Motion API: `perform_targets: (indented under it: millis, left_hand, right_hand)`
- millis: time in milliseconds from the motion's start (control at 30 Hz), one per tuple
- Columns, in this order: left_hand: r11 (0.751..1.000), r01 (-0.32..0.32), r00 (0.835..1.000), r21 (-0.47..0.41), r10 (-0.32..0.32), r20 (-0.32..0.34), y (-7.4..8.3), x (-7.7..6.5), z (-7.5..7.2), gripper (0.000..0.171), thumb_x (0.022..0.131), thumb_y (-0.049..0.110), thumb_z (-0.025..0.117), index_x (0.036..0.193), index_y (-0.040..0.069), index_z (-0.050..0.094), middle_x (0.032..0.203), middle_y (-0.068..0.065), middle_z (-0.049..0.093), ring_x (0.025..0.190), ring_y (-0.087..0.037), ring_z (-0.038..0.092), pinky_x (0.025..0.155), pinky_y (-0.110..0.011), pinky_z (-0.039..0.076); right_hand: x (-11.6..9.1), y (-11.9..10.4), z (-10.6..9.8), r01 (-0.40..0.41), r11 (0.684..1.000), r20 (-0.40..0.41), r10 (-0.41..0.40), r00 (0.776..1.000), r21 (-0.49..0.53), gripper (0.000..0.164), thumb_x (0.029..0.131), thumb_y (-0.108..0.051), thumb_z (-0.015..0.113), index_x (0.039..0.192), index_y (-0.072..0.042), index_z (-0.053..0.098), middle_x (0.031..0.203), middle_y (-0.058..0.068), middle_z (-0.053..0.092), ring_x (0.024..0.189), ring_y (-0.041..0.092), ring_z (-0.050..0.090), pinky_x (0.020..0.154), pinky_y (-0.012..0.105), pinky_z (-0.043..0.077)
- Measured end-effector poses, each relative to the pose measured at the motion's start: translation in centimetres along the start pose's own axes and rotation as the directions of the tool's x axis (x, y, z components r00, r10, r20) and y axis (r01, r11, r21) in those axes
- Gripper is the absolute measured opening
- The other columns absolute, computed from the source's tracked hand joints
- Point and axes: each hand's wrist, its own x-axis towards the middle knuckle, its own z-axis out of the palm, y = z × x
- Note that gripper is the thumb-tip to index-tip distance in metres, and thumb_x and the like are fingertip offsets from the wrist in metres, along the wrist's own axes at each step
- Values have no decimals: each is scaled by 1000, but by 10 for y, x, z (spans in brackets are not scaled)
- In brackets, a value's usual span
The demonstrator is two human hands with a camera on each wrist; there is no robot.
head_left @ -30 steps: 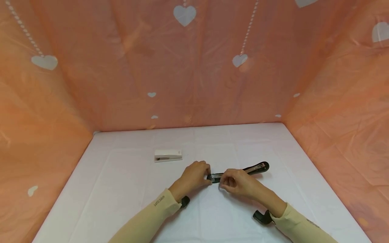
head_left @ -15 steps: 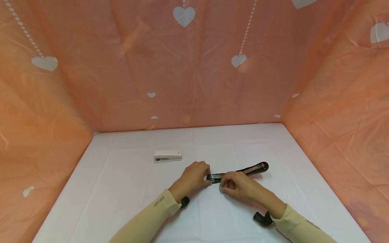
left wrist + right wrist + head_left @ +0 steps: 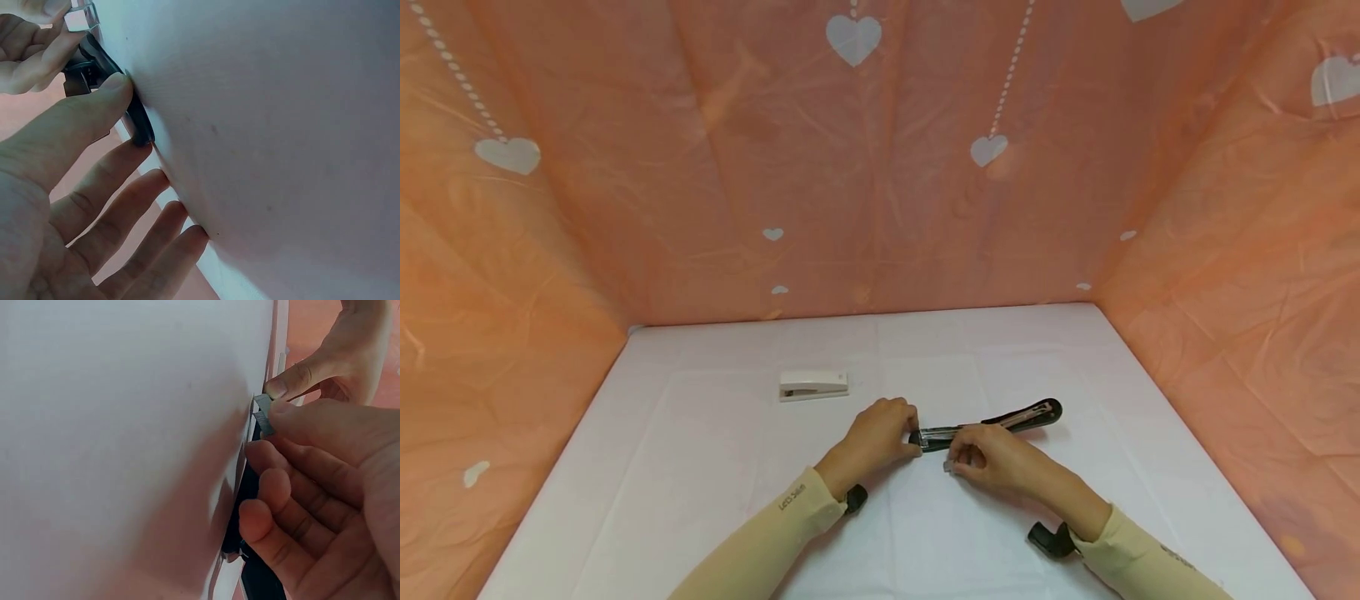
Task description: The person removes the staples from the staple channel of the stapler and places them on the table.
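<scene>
A black stapler [image 3: 1036, 414] lies folded wide open on the white table, its metal channel facing up. My left hand [image 3: 874, 439] holds its left end between thumb and index finger; the other fingers stretch along the cloth in the left wrist view. Just in front of the stapler, my right hand [image 3: 992, 457] pinches a short strip of staples [image 3: 264, 414] between thumb and index finger. The strip's legs point away from the thumb, and its silver end sticks out past the fingertips. Part of the stapler's middle is hidden behind the right hand.
A white stapler [image 3: 814, 386] sits farther back on the white tablecloth [image 3: 715, 467], left of the black one. Orange curtains [image 3: 880, 208] with pale hearts enclose the table at the back and both sides. Dark wrist cameras [image 3: 1051, 540] are strapped under the sleeves.
My right hand has shifted slightly toward me and to the right, and more of the staple strip now shows at its fingertips. The left hand keeps its hold on the black stapler.
</scene>
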Motion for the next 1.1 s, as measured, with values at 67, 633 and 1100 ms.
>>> perform_targets:
  millis: [67, 633, 1100]
  left_hand:
    - [1000, -3, 1000, 4, 3, -2, -1, 0, 0, 26, 82, 25, 96, 92, 13, 75, 90, 4, 64, 85, -14, 59, 73, -29, 50]
    - [1000, 6, 1000, -7, -6, 8, -2, -4, -1, 26, 85, 24, 94, 99, 12, 76, 93, 4, 64, 89, -16, 60, 77, -31, 52]
    - [977, 24, 997, -210, -7, 82, -20, -15, -5, 38, 94, 21, 86, 127, 6, 72, 128, -8, 72, 127, -27, 64, 112, -45, 50]
  right_hand:
    - [0, -1, -1, -23, 1000, 13, 23, 1000, -8, 9, 94, -7, 83, 98, -10, 75, 87, -11, 66, 77, 0, 58, 68, 22, 54]
    - [-1, -5, 2, -59, 997, 31, 60, 998, -45, 11, 94, -5, 82, 100, -10, 74, 87, -12, 63, 78, 0, 57, 69, 22, 53]
    - [3, -7, -3, 6, 998, -70, -10, 997, -58, 9, 96, -8, 81, 100, -11, 74, 87, -11, 64, 77, 2, 58, 68, 22, 53]
